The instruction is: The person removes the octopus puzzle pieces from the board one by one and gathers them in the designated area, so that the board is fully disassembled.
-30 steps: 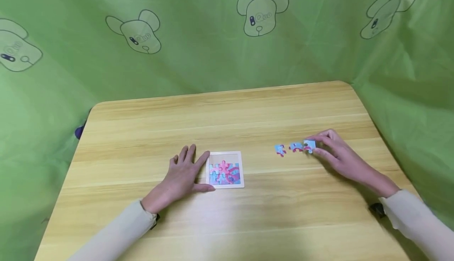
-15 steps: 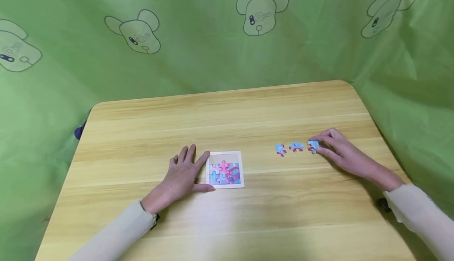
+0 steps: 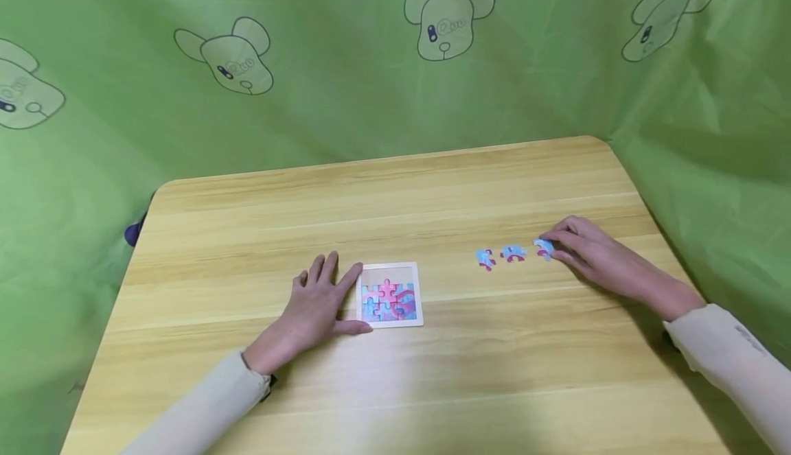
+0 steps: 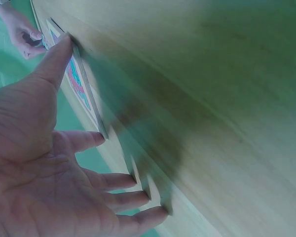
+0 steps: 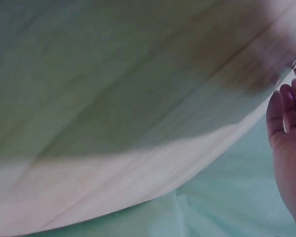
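Note:
In the head view, my left hand (image 3: 315,307) lies at the left side of a small square wooden puzzle frame (image 3: 419,295). Its thumb and index finger are spread and touch the frame's two left corners. Pink and blue jigsaw pieces (image 3: 387,302) fill the lower part of the frame, while a bare strip shows along the top. To the right, my right hand (image 3: 587,252) pinches a blue and pink jigsaw piece (image 3: 542,246) between thumb and index finger, close over the table. The left wrist view shows the left hand (image 4: 49,168) with straight fingers beside the frame (image 4: 94,112).
Two loose jigsaw pieces, one (image 3: 485,258) nearer the frame and one (image 3: 513,252) beside the right hand, lie on the wooden table (image 3: 346,222). A green curtain (image 3: 346,98) with bear-head outlines hangs behind and around the table.
The right hand has drawn its jigsaw piece a little to the right, widening the gap to the two loose pieces, and the piece's angle has shifted. The left hand stays at the frame.

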### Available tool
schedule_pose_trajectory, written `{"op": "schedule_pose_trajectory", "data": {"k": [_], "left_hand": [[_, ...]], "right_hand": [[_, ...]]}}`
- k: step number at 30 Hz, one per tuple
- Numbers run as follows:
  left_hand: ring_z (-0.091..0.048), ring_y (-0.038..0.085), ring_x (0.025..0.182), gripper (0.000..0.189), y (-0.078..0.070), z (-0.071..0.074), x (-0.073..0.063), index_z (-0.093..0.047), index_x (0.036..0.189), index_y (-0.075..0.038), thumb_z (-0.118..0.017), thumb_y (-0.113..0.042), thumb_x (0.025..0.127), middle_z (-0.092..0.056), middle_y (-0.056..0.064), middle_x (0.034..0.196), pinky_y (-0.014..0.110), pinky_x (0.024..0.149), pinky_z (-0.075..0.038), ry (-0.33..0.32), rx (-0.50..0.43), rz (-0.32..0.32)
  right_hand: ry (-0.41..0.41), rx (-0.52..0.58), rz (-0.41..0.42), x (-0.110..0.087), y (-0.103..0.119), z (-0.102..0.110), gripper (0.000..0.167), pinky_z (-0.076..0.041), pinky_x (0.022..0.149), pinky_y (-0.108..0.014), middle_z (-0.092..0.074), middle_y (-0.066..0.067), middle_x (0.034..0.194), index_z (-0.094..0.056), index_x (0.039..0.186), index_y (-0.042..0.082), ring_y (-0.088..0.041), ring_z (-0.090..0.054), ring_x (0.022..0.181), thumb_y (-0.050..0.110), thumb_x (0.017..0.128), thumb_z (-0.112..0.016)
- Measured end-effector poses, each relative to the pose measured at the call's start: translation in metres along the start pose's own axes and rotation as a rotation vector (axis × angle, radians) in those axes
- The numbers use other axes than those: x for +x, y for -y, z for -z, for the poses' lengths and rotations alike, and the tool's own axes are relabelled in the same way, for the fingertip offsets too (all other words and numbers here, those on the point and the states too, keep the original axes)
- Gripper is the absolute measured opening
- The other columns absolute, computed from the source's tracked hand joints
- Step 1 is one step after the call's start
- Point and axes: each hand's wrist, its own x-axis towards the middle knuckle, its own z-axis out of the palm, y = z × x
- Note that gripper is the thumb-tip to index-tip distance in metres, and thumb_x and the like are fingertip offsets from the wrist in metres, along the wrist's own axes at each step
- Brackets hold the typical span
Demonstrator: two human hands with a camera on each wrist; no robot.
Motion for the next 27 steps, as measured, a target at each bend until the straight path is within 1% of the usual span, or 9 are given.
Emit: {"op": "schedule_pose_trajectory", "data": {"k": [5, 8, 15, 18, 22, 25, 27], "left_hand": [[-0.024, 0.059, 0.155, 0.109, 0.001, 0.000, 0.000, -0.037, 0.171, -0.015, -0.080, -0.070, 0.088, -0.023, 0.037, 0.170, 0.078, 0.112, -0.035, 0.000, 0.007, -0.002], [-0.025, 0.060, 0.155, 0.109, 0.002, 0.000, -0.001, -0.037, 0.171, -0.015, -0.081, -0.070, 0.088, -0.023, 0.036, 0.170, 0.078, 0.112, -0.035, -0.008, 0.011, -0.001], [-0.023, 0.059, 0.156, 0.109, 0.003, -0.004, 0.001, -0.036, 0.172, -0.015, -0.079, -0.071, 0.089, -0.021, 0.037, 0.171, 0.078, 0.113, -0.034, 0.002, 0.006, -0.008], [-0.023, 0.059, 0.156, 0.109, 0.003, -0.004, 0.001, -0.035, 0.172, -0.015, -0.079, -0.071, 0.089, -0.022, 0.036, 0.171, 0.078, 0.113, -0.034, 0.001, 0.012, -0.008], [-0.024, 0.059, 0.156, 0.111, 0.003, -0.004, 0.001, -0.035, 0.172, -0.014, -0.078, -0.072, 0.089, -0.022, 0.036, 0.171, 0.078, 0.112, -0.035, 0.000, 0.021, -0.010], [-0.026, 0.058, 0.155, 0.112, 0.003, -0.003, 0.001, -0.035, 0.171, -0.013, -0.078, -0.073, 0.088, -0.024, 0.036, 0.170, 0.077, 0.112, -0.037, -0.006, 0.036, -0.010], [-0.027, 0.058, 0.154, 0.112, 0.003, -0.003, 0.001, -0.036, 0.171, -0.013, -0.078, -0.074, 0.087, -0.026, 0.035, 0.169, 0.076, 0.110, -0.039, -0.013, 0.047, -0.014]], "right_hand": [[0.009, 0.000, 0.022, 0.001, 0.001, 0.000, 0.045, -0.045, 0.084, -0.026, -0.065, -0.005, 0.116, -0.073, 0.131, -0.001, -0.017, -0.058, 0.103, -0.009, 0.089, -0.084], [0.012, -0.007, 0.023, 0.002, 0.002, 0.000, 0.044, -0.045, 0.086, -0.024, -0.065, -0.004, 0.116, -0.073, 0.131, 0.000, -0.015, -0.058, 0.104, -0.009, 0.089, -0.084], [0.024, 0.002, 0.000, -0.002, 0.006, 0.002, 0.043, -0.044, 0.086, -0.018, -0.064, -0.002, 0.116, -0.072, 0.132, -0.001, -0.012, -0.058, 0.104, -0.008, 0.091, -0.084], [0.026, 0.001, -0.005, -0.004, 0.007, 0.003, 0.046, -0.045, 0.090, -0.020, -0.065, -0.004, 0.120, -0.070, 0.136, -0.002, -0.014, -0.060, 0.108, -0.009, 0.092, -0.083], [-0.001, -0.021, -0.002, -0.006, 0.010, 0.004, 0.048, -0.045, 0.093, -0.020, -0.066, -0.007, 0.121, -0.070, 0.136, -0.003, -0.017, -0.062, 0.110, -0.014, 0.090, -0.081], [-0.040, -0.037, -0.008, -0.005, 0.015, 0.004, 0.047, -0.043, 0.096, -0.018, -0.066, -0.009, 0.120, -0.070, 0.134, -0.004, -0.020, -0.062, 0.110, -0.016, 0.090, -0.079], [-0.072, -0.042, -0.023, -0.004, 0.020, 0.004, 0.047, -0.042, 0.096, -0.017, -0.065, -0.010, 0.121, -0.070, 0.134, -0.004, -0.021, -0.062, 0.109, -0.017, 0.090, -0.077]]}}
